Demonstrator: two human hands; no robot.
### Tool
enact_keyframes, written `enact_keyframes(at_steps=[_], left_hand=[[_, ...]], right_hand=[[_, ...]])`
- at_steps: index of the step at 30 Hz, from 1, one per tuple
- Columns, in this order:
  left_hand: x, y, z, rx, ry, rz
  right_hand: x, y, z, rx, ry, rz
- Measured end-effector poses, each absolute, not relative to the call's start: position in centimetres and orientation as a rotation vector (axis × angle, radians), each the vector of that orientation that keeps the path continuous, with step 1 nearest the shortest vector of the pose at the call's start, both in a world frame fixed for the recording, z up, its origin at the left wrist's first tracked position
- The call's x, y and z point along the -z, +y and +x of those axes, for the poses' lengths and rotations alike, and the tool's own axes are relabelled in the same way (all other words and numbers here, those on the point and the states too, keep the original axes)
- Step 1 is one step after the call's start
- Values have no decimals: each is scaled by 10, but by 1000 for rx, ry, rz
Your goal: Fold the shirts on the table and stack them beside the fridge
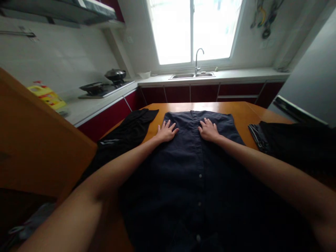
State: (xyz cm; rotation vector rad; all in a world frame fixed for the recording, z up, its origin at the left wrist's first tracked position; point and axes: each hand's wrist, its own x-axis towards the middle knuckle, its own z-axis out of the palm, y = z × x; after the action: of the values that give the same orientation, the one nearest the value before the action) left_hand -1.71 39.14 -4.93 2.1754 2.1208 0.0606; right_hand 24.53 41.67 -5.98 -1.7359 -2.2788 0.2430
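A dark navy button-up shirt (181,164) is spread out on the wooden table (173,107), its row of light buttons running down the middle toward me. Flat on its far left part lies my left hand (166,132), fingers spread. My right hand (208,130) rests on the far right part, just beside the button strip, its fingers also stretched out. Neither hand grips the cloth. The near end of the shirt is dark, and my right forearm covers some of its right side.
Black clothing (123,134) lies at the table's left, and a dark folded stack (291,140) at the right. Beyond are a counter with a sink (183,76), a stove (107,90) with pans, and a yellow jug (47,96). An orange-brown wooden panel (39,140) stands at left.
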Motion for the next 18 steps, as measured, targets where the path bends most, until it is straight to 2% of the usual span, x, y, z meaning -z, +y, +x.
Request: enact_keyframes(at_steps=[5,12,18], left_hand=[[52,395,-55,-149,2320,1974],[61,394,-80,-217,2346,1956],[42,392,-72,-437,2318,1979]], right_hand=[[67,405,249,-181,-2306,-1744],[66,402,248,-117,-2313,-1739],[65,399,248,-129,-2280,-1737]])
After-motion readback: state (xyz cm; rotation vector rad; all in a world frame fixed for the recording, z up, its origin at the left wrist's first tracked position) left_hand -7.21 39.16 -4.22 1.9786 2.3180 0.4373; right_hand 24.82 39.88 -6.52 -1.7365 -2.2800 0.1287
